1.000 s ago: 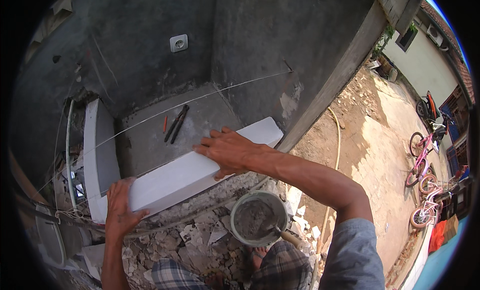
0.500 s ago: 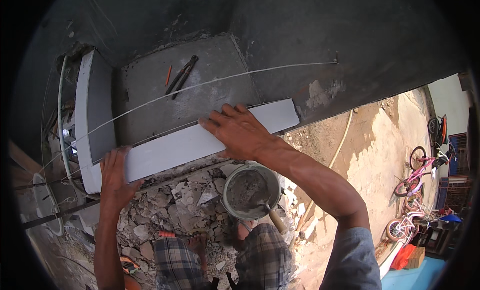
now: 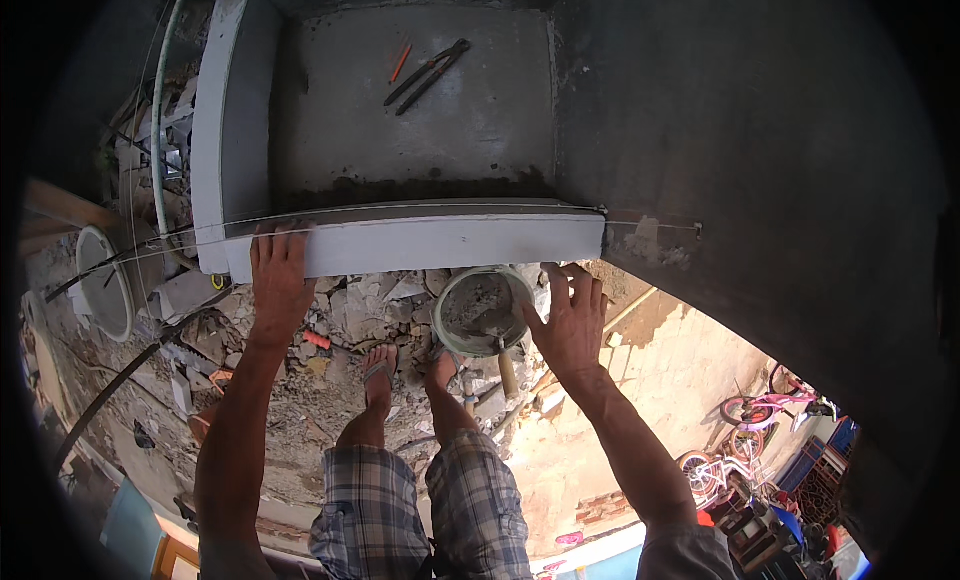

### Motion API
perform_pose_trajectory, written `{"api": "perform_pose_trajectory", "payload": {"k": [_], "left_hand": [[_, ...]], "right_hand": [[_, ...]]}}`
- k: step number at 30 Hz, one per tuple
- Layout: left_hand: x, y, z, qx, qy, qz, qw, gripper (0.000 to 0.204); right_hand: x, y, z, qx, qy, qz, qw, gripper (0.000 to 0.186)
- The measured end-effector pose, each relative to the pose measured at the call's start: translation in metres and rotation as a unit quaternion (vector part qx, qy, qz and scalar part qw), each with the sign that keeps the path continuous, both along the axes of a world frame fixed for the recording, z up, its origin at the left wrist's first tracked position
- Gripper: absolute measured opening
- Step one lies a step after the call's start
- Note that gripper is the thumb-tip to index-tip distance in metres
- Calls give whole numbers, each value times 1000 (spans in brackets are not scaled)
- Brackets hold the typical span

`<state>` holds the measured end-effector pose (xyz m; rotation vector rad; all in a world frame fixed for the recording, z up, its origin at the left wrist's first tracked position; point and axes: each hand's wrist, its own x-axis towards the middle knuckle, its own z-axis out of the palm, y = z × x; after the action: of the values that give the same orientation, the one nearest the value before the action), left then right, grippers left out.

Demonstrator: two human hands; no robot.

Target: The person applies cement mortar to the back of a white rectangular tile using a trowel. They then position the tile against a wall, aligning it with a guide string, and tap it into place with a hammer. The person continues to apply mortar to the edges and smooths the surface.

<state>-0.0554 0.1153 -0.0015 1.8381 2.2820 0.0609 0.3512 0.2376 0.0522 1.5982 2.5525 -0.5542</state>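
My left hand point(image 3: 282, 280) grips the near side of a long white block point(image 3: 440, 242) at its left part, fingers bent against its face. My right hand point(image 3: 572, 325) is open, fingers apart and curled, at or just below the block's right end; contact is unclear. The block meets an upright white block point(image 3: 215, 120) on the left, and a string point(image 3: 645, 225) runs along it. Beyond, black cutting pliers point(image 3: 428, 77) and an orange pencil point(image 3: 400, 63) lie on grey cement. Between my hands stands a bucket of mortar point(image 3: 470, 305) with a trowel point(image 3: 507, 368).
Dark walls point(image 3: 760, 130) enclose the recess. Broken rubble point(image 3: 345, 310) lies around my sandalled feet. At left are a pale pipe point(image 3: 160, 120), a white tub point(image 3: 98, 280) and a dark cable point(image 3: 140, 363). Bicycles point(image 3: 750, 410) stand on the sunlit yard at lower right.
My head has turned, so the long block now lies nearly level. My right hand has come off its top to below its right end. My left hand stays on it.
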Motion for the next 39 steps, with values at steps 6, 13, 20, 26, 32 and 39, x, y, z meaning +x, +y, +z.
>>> {"api": "perform_pose_trajectory", "payload": {"k": [6, 13, 20, 26, 32, 39], "left_hand": [[8, -8, 0, 3, -11, 12, 1000, 80], [7, 2, 15, -5, -51, 27, 998, 77], [4, 19, 25, -29, -69, 23, 997, 81], [7, 6, 24, -46, -57, 46, 996, 83], [6, 11, 27, -34, -78, 41, 996, 82], [6, 23, 35, -33, -98, 48, 993, 81]], "right_hand": [[2, 34, -2, -28, -27, -6, 999, 78], [-13, 27, 1, 23, -53, -14, 998, 76], [-46, 90, -32, 73, -118, 179, 974, 67], [-47, 94, -45, 18, -37, 191, 981, 47], [-44, 100, -44, -1, -33, 200, 979, 45], [-50, 108, -39, -6, -17, 210, 977, 44]]}}
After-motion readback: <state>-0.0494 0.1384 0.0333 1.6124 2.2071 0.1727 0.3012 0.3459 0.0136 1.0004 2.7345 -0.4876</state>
